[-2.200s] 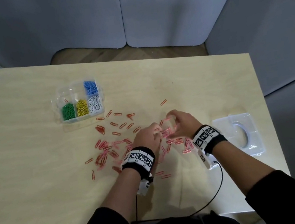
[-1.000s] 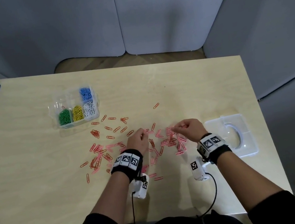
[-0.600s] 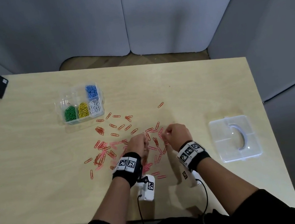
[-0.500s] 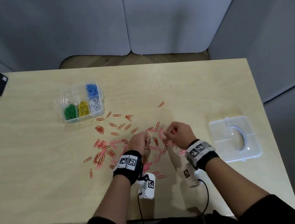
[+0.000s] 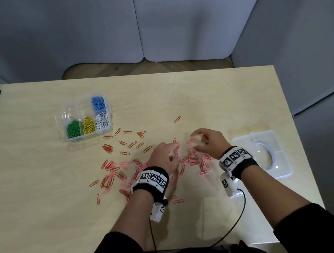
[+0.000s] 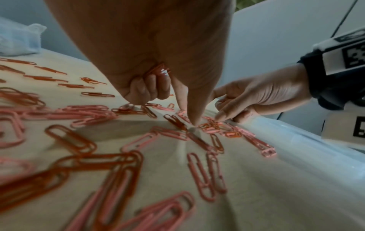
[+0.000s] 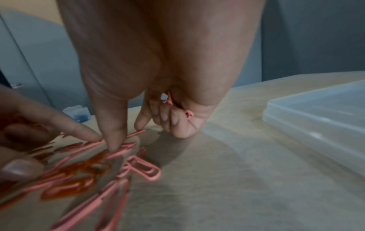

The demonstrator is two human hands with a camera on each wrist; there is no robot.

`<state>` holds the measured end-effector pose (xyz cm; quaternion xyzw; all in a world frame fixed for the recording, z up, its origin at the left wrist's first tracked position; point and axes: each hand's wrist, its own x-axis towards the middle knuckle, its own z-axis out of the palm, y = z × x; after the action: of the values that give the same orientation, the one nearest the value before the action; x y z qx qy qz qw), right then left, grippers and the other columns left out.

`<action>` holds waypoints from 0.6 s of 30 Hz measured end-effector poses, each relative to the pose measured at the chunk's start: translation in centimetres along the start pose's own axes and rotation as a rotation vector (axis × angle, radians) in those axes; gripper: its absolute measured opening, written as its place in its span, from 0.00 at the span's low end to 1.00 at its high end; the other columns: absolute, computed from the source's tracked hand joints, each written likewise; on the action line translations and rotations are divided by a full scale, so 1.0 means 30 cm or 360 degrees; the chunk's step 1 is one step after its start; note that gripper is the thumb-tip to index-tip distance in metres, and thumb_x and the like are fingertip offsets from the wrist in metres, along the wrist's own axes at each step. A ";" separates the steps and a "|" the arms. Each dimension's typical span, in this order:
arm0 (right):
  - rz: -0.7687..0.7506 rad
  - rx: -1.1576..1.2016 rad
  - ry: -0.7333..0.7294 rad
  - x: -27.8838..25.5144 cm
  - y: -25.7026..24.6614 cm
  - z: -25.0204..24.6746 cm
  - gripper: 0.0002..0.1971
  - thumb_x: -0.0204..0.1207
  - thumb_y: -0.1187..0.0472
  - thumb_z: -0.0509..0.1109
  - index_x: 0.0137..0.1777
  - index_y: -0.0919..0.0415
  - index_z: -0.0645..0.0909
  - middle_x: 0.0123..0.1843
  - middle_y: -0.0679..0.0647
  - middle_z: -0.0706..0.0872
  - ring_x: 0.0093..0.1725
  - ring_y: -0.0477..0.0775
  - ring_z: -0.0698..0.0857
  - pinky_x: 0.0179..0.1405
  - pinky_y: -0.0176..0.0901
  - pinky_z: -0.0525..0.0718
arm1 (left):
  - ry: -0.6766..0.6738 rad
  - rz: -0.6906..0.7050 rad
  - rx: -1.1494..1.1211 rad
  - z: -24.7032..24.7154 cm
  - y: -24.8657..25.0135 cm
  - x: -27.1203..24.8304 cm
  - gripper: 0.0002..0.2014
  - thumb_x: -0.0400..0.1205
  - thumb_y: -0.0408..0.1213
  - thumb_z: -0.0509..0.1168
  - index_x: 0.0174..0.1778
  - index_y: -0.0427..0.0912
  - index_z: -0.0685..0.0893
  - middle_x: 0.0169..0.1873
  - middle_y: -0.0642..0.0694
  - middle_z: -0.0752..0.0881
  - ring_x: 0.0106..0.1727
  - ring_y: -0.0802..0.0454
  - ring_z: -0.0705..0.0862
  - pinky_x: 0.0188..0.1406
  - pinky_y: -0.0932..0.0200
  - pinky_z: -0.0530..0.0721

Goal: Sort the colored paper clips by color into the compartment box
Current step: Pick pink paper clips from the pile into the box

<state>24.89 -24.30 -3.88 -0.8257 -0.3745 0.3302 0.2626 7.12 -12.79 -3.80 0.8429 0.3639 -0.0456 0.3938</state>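
A pale wooden table (image 5: 212, 96) stands before grey partition panels (image 5: 99, 26).

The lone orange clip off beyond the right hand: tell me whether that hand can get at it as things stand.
Probably yes. The lone orange clip lies on bare table, nothing between it and the right hand, though its curled fingers already hold pink clips.

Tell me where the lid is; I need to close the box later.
In the head view the clear lid lies flat on the table's right side, just right of the right hand, far from the box.
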 end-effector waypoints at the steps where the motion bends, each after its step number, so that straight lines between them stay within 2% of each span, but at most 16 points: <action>1: -0.0062 -0.0068 -0.0040 0.001 -0.010 -0.002 0.17 0.68 0.62 0.82 0.55 0.50 0.84 0.28 0.43 0.70 0.26 0.43 0.67 0.25 0.29 0.67 | -0.0056 0.0011 0.0095 0.001 -0.013 0.005 0.21 0.80 0.40 0.69 0.71 0.55 0.81 0.50 0.46 0.81 0.55 0.45 0.80 0.61 0.47 0.82; 3: -0.0138 -0.0146 -0.0094 0.003 -0.017 0.000 0.17 0.67 0.62 0.83 0.55 0.50 0.85 0.26 0.42 0.70 0.25 0.43 0.66 0.23 0.29 0.67 | -0.0119 0.0048 0.0208 -0.005 -0.024 0.013 0.23 0.78 0.43 0.72 0.71 0.56 0.81 0.43 0.51 0.76 0.51 0.49 0.76 0.59 0.51 0.81; 5: -0.0153 -0.0170 -0.0062 0.006 -0.006 0.016 0.14 0.69 0.60 0.82 0.52 0.49 0.86 0.24 0.43 0.73 0.24 0.44 0.71 0.24 0.30 0.68 | -0.0069 0.0107 0.0208 -0.010 -0.026 0.021 0.19 0.78 0.45 0.74 0.65 0.55 0.85 0.40 0.53 0.74 0.47 0.52 0.75 0.54 0.53 0.80; 7: -0.0145 -0.0176 0.0004 0.011 0.007 0.032 0.07 0.72 0.57 0.79 0.48 0.48 0.87 0.24 0.45 0.78 0.26 0.48 0.78 0.30 0.41 0.78 | -0.0006 0.0139 0.0183 -0.009 -0.025 0.027 0.13 0.78 0.46 0.73 0.59 0.54 0.89 0.38 0.53 0.74 0.44 0.51 0.76 0.48 0.54 0.80; 11: -0.0188 -0.0306 0.0014 -0.001 0.014 0.045 0.04 0.73 0.57 0.78 0.46 0.53 0.90 0.36 0.47 0.83 0.36 0.48 0.79 0.40 0.41 0.75 | 0.0103 0.0148 0.0084 -0.013 -0.027 0.040 0.08 0.77 0.45 0.75 0.48 0.48 0.92 0.37 0.50 0.79 0.41 0.52 0.79 0.42 0.58 0.77; 15: -0.0253 -0.0610 -0.0035 -0.031 0.018 0.083 0.08 0.83 0.55 0.67 0.55 0.57 0.84 0.48 0.51 0.85 0.46 0.54 0.83 0.47 0.46 0.82 | 0.0116 0.0181 0.0162 -0.009 -0.014 0.047 0.07 0.79 0.43 0.73 0.46 0.44 0.89 0.42 0.49 0.83 0.46 0.51 0.81 0.48 0.58 0.82; 18: -0.0321 -0.0847 -0.0047 -0.040 0.027 0.117 0.07 0.86 0.60 0.62 0.57 0.60 0.79 0.51 0.55 0.82 0.49 0.58 0.83 0.43 0.46 0.79 | 0.0080 0.0161 0.0370 0.003 0.004 0.045 0.09 0.83 0.44 0.66 0.50 0.43 0.86 0.47 0.48 0.81 0.50 0.52 0.78 0.53 0.56 0.82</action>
<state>22.06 -25.08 -6.28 -0.8192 -0.5321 0.2045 0.0626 8.22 -12.12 -4.28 0.9010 0.3228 -0.0464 0.2861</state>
